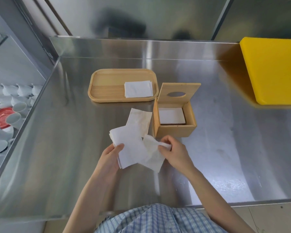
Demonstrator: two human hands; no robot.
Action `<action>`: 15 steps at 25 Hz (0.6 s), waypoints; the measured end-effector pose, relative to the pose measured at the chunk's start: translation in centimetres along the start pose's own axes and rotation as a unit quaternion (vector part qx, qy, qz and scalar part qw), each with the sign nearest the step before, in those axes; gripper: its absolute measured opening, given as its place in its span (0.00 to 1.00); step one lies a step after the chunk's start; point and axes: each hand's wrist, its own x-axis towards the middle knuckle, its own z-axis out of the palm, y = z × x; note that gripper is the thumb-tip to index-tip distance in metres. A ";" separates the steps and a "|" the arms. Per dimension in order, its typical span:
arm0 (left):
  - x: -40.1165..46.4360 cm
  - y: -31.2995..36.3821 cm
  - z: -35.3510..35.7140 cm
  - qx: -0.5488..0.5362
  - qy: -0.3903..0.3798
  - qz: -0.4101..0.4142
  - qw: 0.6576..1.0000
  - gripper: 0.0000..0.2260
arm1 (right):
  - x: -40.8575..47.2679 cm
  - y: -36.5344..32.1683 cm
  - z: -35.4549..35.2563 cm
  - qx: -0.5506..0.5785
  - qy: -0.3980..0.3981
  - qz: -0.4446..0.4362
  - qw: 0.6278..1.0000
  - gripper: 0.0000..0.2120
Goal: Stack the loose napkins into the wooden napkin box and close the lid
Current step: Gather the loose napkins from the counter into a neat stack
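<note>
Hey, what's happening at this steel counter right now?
A person is sorting loose napkins over the steel counter. The left hand holds a flat bunch of napkins, while the right hand pinches the corner of a crumpled one. The wooden napkin box stands just beyond, its lid tipped up and open, with some napkins already inside. More napkins wait on the wooden tray.

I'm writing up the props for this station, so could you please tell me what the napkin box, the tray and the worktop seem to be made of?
Napkin box: pale wood with a matte finish, faint grain, lid hinged open.
Tray: the same light wood, its floor showing straight grain lines.
Worktop: probably brushed stainless steel, grey and reflective with blurred glare.
</note>
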 end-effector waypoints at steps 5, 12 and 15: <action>-0.4 -0.4 -0.2 -0.021 -0.016 0.002 1.000 0.11 | -2.5 -3.6 -3.4 0.197 -0.081 -0.021 0.977 0.04; -0.9 -0.4 1.6 -0.029 -0.045 -0.010 0.999 0.11 | -0.2 -6.1 -2.4 0.277 -0.168 0.029 0.946 0.05; -1.2 -0.4 2.3 -0.014 -0.059 -0.010 0.998 0.13 | 0.5 -5.6 -0.3 0.194 -0.111 0.041 0.974 0.05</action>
